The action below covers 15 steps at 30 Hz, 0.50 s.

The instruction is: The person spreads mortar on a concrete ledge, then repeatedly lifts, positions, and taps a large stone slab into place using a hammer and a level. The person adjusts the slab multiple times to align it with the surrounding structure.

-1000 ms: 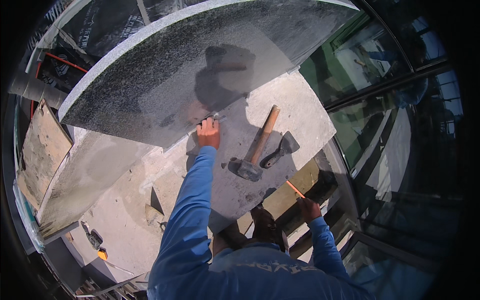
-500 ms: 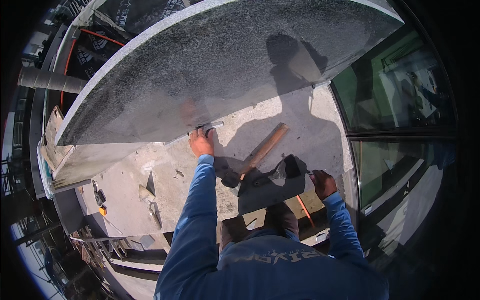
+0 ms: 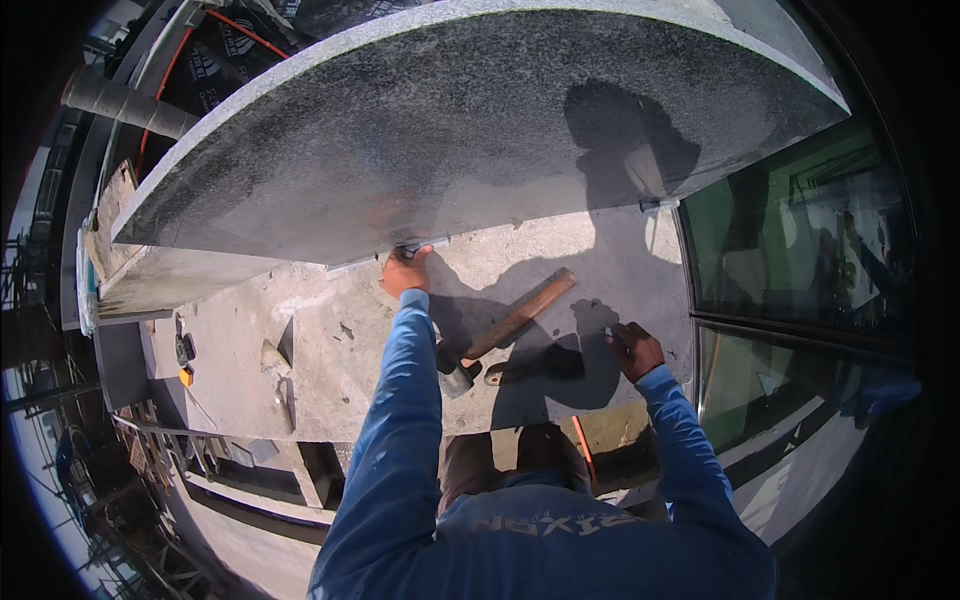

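A large grey speckled stone slab [image 3: 430, 130] with a curved edge stands tilted over the pale concrete ledge in front of me. My left hand [image 3: 405, 272] reaches to the slab's lower edge, fingers curled round a small dark piece that they mostly cover. Over the right part of the ledge, my right hand [image 3: 637, 352] is closed, with a small pale bit showing at its fingertips; what it is cannot be made out. Between my hands lies a hammer [image 3: 520, 315] with a wooden handle, its head toward me. Beside the head rests a dark-handled tool [image 3: 497, 374], partly in shadow.
A trowel [image 3: 282, 395] lies on the ledge [image 3: 335, 385] at left, near a black-and-yellow tool [image 3: 184, 350]. Glazed dark-framed panels [image 3: 790, 240] bound the right side. A wrapped pipe [image 3: 130, 100] is at far left; the ledge's near edge drops off before my legs.
The view has turned slightly, so the slab's right end sits lower. My right hand has moved a little forward and left. My left hand stays at the slab's lower edge, its fingers more tucked in.
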### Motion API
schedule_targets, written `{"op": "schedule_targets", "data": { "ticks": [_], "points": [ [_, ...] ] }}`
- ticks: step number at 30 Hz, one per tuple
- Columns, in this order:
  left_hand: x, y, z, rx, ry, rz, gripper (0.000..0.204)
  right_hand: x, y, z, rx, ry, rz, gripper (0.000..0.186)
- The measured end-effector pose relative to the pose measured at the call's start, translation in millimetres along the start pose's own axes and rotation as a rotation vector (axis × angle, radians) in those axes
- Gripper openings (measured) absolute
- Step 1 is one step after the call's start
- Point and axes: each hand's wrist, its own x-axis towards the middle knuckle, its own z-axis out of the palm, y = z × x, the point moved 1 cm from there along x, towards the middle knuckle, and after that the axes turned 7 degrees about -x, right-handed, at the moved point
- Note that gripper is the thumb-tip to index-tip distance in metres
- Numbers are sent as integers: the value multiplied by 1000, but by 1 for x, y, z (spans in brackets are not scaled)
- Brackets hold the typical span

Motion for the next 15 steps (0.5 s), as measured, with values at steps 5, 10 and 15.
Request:
{"op": "schedule_targets", "data": {
  "ticks": [5, 10, 15],
  "points": [
    [8, 2, -11, 81, -58, -45, 64, 56, -37, 21, -137, 216, -219, 35],
    [6, -12, -17, 27, -69, 65, 67, 70, -156, 38, -208, 17, -545, 42],
    [3, -21, -9, -13, 27, 201, 69, 79, -227, 78, -274, -397, -664, 39]
  ]
}}
